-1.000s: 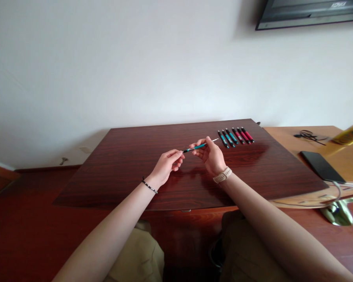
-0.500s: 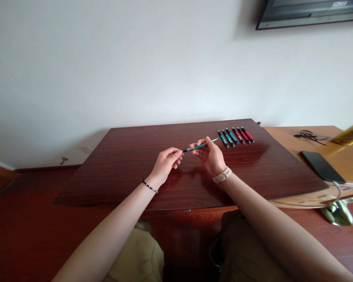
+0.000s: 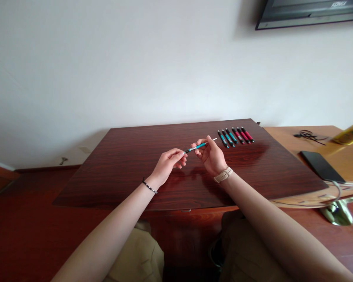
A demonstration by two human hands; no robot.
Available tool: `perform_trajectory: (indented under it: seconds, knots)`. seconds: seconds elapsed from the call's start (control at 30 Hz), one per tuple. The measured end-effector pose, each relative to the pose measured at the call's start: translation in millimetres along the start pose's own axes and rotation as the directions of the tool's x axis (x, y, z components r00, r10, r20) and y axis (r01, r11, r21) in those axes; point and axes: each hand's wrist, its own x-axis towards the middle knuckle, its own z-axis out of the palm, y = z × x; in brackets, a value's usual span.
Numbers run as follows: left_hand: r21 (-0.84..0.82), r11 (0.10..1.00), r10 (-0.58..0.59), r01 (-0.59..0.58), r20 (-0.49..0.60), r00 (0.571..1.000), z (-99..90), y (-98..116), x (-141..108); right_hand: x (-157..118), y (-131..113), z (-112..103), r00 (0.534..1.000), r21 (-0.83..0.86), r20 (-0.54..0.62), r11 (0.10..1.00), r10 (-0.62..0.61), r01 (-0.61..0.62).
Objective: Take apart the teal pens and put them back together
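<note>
Above the dark wooden table, a turquoise and black pen is held between my two hands, tilted up toward the right. My left hand pinches its black left end between thumb and fingers. The fingers of my right hand close around the other end, and a thin pale tip sticks out past the thumb. Just beyond my right hand lies a row of pens: turquoise and black pens on the left, pink and black pens on the right.
To the right, a lighter wooden desk adjoins the table. It bears a black phone, a coiled black cable and a yellow bottle. A screen hangs on the wall. My knees are below the table's front edge.
Both hands have shifted slightly right with the pen. The part sticking out past my right thumb now looks thinner and paler. The row of pens has stayed put.
</note>
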Motion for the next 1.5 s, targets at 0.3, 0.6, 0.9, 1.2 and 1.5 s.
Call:
perform_trajectory:
  seconds: [0.3,0.6,0.9,1.2,1.5]
  knots:
    - [-0.078,0.996,-0.039,0.04,0.013,0.999,-4.2,-9.4,1.7,-4.7,3.7,4.1,0.999,-0.011,0.032,0.999,0.032,-0.031]
    - [-0.138,0.988,-0.074,0.069,-0.029,0.997,-5.3,-7.8,2.8,-0.7,1.7,0.6,1.0,-0.011,0.015,1.0,0.016,-0.016]
    - [-0.08,0.995,-0.051,0.055,0.044,0.998,-1.9,-13.3,3.2,-9.5,6.1,7.6,0.989,-0.142,0.142,0.99,0.039,-0.019]
    - [0.011,0.999,-0.033,0.032,0.081,0.996,-2.5,-13.3,2.2,-11.4,17.1,10.2,0.983,-0.437,0.171,0.89,-0.062,0.132]
    - [-0.25,0.965,-0.095,0.072,-0.077,0.993,-6.6,-12.0,6.8,-10.4,-7.4,6.5,0.955,-0.568,0.225,0.77,-0.195,0.291]
